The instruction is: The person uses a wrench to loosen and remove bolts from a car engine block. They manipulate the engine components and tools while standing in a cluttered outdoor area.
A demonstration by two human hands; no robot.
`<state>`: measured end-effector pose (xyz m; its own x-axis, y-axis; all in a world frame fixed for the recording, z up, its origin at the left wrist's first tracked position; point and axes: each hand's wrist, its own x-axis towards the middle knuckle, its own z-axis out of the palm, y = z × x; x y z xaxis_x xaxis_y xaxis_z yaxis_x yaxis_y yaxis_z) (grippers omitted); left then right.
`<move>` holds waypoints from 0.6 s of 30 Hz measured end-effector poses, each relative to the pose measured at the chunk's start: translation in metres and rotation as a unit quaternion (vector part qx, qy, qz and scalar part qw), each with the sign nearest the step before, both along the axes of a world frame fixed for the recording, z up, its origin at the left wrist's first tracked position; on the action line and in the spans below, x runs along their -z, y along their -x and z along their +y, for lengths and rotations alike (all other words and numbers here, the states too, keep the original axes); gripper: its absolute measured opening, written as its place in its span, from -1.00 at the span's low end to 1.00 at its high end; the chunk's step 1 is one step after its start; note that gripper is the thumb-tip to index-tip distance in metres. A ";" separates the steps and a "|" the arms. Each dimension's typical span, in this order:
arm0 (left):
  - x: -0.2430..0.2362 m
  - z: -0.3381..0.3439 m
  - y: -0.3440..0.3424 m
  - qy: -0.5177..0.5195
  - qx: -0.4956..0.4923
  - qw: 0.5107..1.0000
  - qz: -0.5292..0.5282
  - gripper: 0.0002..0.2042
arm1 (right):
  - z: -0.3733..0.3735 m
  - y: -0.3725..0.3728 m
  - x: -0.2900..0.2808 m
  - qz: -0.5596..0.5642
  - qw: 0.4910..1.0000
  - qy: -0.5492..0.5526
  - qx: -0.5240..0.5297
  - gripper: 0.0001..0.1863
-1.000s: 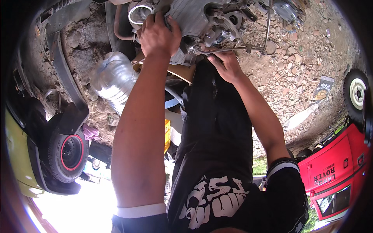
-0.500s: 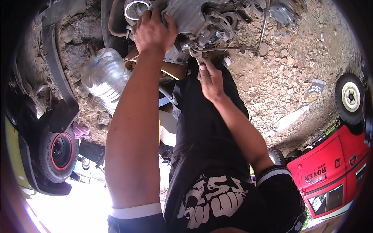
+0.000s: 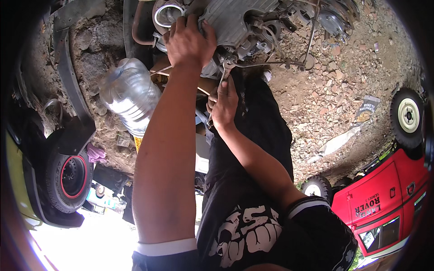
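My left hand [image 3: 190, 45] lies on the grey metal engine [image 3: 239, 20], beside a round opening with a bright ring [image 3: 168, 16]. Its thumb is spread from the fingers, whose tips are partly hidden. My right hand [image 3: 224, 103] is closed around the handle of a metal wrench [image 3: 226, 71]. The wrench's head sits at a fitting on the engine's near underside, next to a thin metal rod [image 3: 266, 63] that runs off to the right. The handle's lower end shows just below my fingers.
A large clear plastic bottle [image 3: 129, 95] lies left of my left forearm. Dark metal strips [image 3: 68, 81] and a red-rimmed wheel [image 3: 70, 176] are farther left. Broken stone covers the ground [image 3: 330, 90] at right, with a packet [image 3: 368, 106] on it. A red vehicle [image 3: 384, 194] stands beyond.
My right hand and the wrench handle have swung left and down, toward my left forearm. My left hand stays on the engine. The whole view has shifted slightly.
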<state>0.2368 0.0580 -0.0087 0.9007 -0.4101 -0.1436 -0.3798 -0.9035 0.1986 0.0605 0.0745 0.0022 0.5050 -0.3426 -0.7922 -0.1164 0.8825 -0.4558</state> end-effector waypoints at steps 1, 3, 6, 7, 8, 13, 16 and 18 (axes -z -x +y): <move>0.000 -0.001 0.000 0.004 -0.001 1.000 0.003 -0.62 | 0.002 -0.001 0.001 0.007 1.000 0.012 0.002 -0.55; -0.001 -0.001 0.001 -0.001 0.001 1.000 0.002 -0.61 | 0.006 -0.002 0.007 0.021 0.999 0.036 0.004 -0.56; -0.001 -0.002 0.000 0.005 -0.004 1.000 0.006 -0.61 | 0.005 0.004 0.030 0.002 0.997 0.078 -0.024 -0.44; -0.001 -0.002 0.000 0.010 -0.007 1.000 0.008 -0.61 | 0.008 0.006 0.036 -0.005 0.996 0.087 -0.023 -0.44; -0.002 -0.001 0.001 0.007 -0.008 1.000 0.014 -0.60 | 0.010 0.008 0.042 -0.013 0.995 0.096 -0.020 -0.45; -0.003 0.000 0.001 -0.010 -0.016 1.000 0.023 -0.59 | 0.003 0.006 0.035 -0.018 0.999 0.037 0.011 -0.51; -0.002 -0.003 0.000 -0.004 -0.003 1.000 0.017 -0.59 | -0.019 0.020 0.055 -0.029 0.995 0.074 -0.067 -0.47; -0.001 -0.005 0.001 -0.017 -0.004 1.000 0.016 -0.58 | -0.032 0.029 0.067 -0.036 0.988 0.121 -0.091 -0.49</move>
